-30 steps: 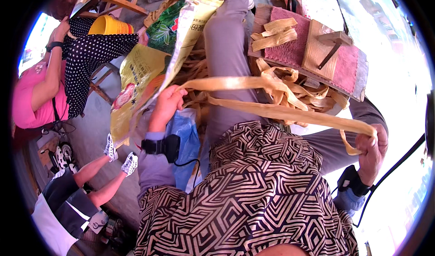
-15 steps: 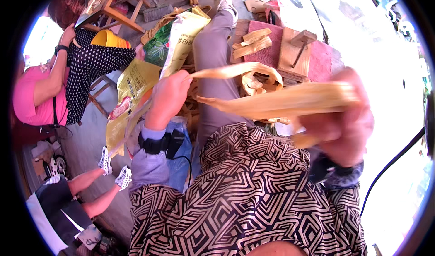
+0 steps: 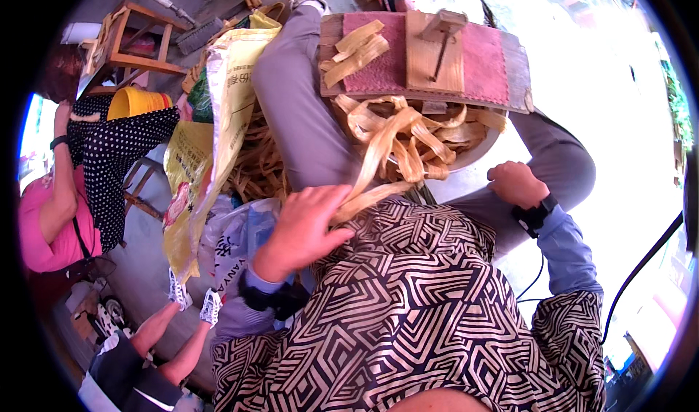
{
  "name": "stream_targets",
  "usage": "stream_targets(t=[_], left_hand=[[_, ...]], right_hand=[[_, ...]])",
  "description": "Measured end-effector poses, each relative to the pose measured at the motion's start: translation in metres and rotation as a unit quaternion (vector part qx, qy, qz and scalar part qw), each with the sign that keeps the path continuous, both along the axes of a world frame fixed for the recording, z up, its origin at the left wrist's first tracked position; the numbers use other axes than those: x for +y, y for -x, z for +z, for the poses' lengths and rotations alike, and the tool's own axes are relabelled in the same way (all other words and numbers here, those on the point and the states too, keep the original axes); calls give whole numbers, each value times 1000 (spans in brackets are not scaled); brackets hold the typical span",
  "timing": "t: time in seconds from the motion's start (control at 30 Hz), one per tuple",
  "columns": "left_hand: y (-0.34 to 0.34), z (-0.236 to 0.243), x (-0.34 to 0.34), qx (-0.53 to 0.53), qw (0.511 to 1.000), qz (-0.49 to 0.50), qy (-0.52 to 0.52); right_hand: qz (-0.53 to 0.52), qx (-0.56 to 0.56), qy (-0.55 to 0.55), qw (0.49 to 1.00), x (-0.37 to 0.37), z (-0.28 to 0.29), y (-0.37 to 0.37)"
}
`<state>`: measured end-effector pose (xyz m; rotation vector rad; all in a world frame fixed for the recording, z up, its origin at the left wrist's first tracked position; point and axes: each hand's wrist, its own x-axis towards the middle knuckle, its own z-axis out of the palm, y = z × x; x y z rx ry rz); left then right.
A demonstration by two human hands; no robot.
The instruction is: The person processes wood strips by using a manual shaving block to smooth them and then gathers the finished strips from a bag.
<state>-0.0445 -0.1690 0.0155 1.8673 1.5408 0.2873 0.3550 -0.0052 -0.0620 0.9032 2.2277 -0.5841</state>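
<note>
A long tan, dried plant strip (image 3: 380,144) runs from the heap in a white basin (image 3: 484,144) down to my lap. My left hand (image 3: 309,226), back upward, holds its near end between thumb and fingers; the fingertips are partly hidden. Above my right thigh, apart from the strip, my right hand (image 3: 515,184) has its fingers curled in, with nothing showing in them. More strips (image 3: 419,146) lie looped in the basin. Across its far side lies a wooden board (image 3: 517,69) with red matting, a wooden block (image 3: 443,26) and a thin metal rod (image 3: 440,59).
Two short strips (image 3: 357,51) lie on the board. Left of my leg, a yellow-white sack (image 3: 237,84) stands by a strip heap (image 3: 255,153). Another person in pink (image 3: 62,208) sits at left near a yellow bucket (image 3: 135,102) and wooden stool (image 3: 149,51). A black cable (image 3: 641,266) hangs at right.
The strip stretched between my hands is lowered toward the basin and my lap. My right hand has let go of it and curled. My left hand has moved nearer my lap. The view has shifted.
</note>
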Motion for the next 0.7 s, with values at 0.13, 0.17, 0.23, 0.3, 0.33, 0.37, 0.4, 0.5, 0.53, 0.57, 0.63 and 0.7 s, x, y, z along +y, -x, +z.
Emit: stream_targets(t=[0.13, 0.17, 0.23, 0.3, 0.33, 0.37, 0.4, 0.5, 0.53, 0.57, 0.63, 0.7], left_hand=[[-13, -34, -5, 139, 989, 17, -54], [-8, -39, -2, 125, 990, 16, -64], [9, -48, -5, -33, 983, 154, -99], [48, -47, -22, -337, 820, 460, 37], [72, -33, -32, -298, 799, 523, 1], [87, -24, -44, -347, 704, 620, -10], [105, -18, -61, -357, 690, 630, -17], [121, -22, -82, -212, 775, 592, 58], [113, -26, -80, -168, 798, 572, 84], [106, -27, -73, -124, 821, 547, 106], [94, -23, -70, -144, 862, 470, 126], [92, -27, -59, -160, 885, 404, 168]], right_hand=[[-59, -88, 142, 984, 28, -73, -1], [-51, -114, 164, 978, 32, -105, -9], [16, -102, 124, 987, 32, -149, -16], [3, -124, 114, 986, 30, -166, -13], [11, -130, 112, 985, 34, -173, -3], [18, -133, 114, 984, 39, -178, 2], [29, -131, 118, 984, 44, -184, 7], [12, -145, 112, 983, 38, -197, 4], [12, -151, 112, 982, 37, -200, 4], [10, -153, 112, 982, 37, -201, 3], [18, -147, 123, 981, 34, -197, 5], [4, -157, 125, 980, 31, -194, -3]])
